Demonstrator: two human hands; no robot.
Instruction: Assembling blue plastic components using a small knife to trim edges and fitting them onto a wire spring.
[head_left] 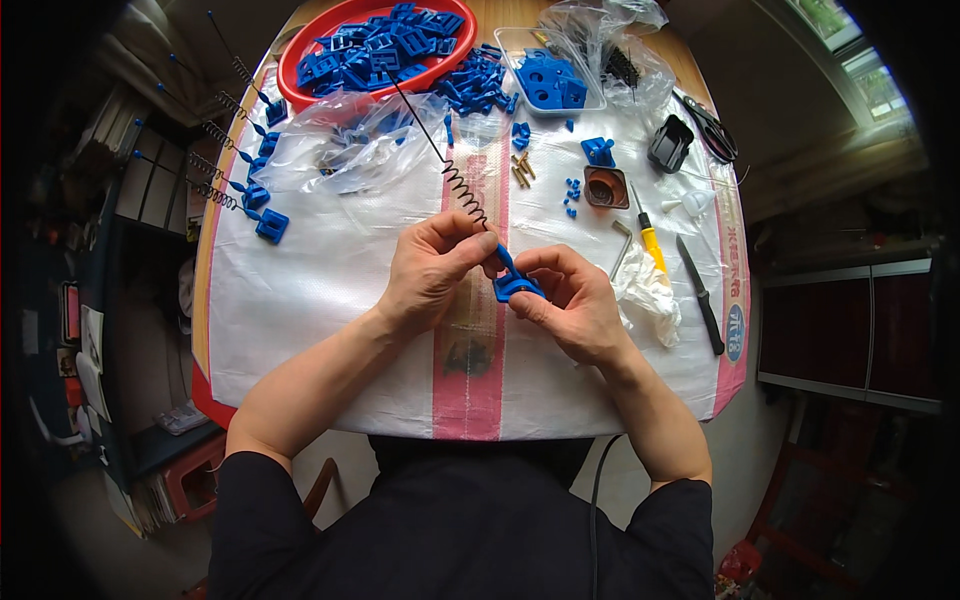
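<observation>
1. Above the sheet (320,290), pinching the blue stem (508,264) near the foot of the spring (465,190), with thumb and forefinger of the left hand (430,265) closed.
2. At the stem's lower end, gripping the blue base (515,290) between thumb and fingers of the right hand (580,305).
3. Probably fitting or seating stem and base together; cannot tell how firmly joined, with fingertips partly covering both.
4. Seems to call next for bracing the base and lining up the stem before any push; could slip or skew if pressed at an angle.
5. Beyond the hands, can see blue frames (390,45) heaped in the red basin (300,42) and blue plates (552,82) piled in the clear tub (508,48).
6. Before the basin, can make out blue bits in or under a clear bag (290,155); cannot tell which.
7. Right of centre, can see a brown-lined box (607,173); cannot identify any contents.
</observation>
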